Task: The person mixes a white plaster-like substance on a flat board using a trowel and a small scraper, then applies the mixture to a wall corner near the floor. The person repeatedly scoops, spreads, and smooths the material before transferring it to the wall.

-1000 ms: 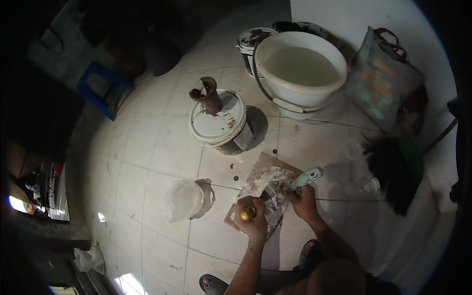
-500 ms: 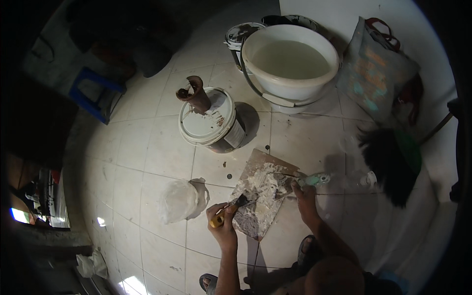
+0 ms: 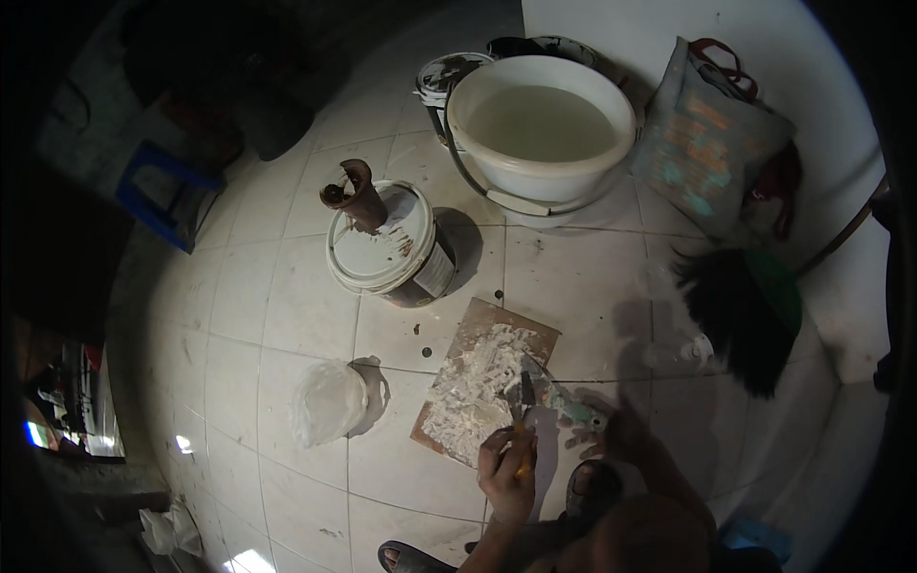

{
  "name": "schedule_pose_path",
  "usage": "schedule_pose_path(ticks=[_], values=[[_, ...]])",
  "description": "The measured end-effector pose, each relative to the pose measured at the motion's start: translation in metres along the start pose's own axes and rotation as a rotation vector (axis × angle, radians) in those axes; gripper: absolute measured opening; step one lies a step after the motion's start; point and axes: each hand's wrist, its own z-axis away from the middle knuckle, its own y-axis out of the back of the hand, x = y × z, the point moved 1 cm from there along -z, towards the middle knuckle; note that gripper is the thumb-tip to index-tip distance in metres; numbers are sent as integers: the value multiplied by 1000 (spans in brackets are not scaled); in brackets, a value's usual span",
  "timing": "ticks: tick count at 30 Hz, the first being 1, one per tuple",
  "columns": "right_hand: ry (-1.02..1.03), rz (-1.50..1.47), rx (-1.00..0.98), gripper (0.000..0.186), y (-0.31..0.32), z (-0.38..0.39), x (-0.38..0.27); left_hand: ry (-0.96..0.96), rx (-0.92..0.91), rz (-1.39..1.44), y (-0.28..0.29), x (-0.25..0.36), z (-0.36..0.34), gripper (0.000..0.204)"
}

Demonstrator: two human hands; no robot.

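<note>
Plainly two hands (image 3: 506,479), two scrapers (image 3: 573,410), one paste-smeared board (image 3: 509,321)

No legible text anywhere; white label (image 3: 437,271) on lidded bucket (image 3: 377,256) too small and dim.

Whitish paste (image 3: 475,387) smears a brown board (image 3: 521,323), two scrapers (image 3: 571,409) at its edge.

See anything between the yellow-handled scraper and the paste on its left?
Nothing visible separates the yellow-handled scraper and the paste there; on its right, the green-handled scraper sits close, contact unclear.
</note>
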Motion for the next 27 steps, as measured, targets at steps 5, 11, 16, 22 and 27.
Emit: schedule_pose_path(ticks=[5,11,16,22,27], values=[[217,709,298,62,-22,1,36,-25,-86,-37,-14,-5,22,29],[488,1317,591,52,-54,27,48,78,-218,-8,-42,-10,35,41],[626,1259,253,50,-51,31,22,89,-328,-28,-55,-5,49,54],[-233,217,409,54,-57,6,2,40,-345,-39,-29,1,56,51],[-127,708,384,47,-45,16,-10,752,-279,264,-51,-11,72,49]])
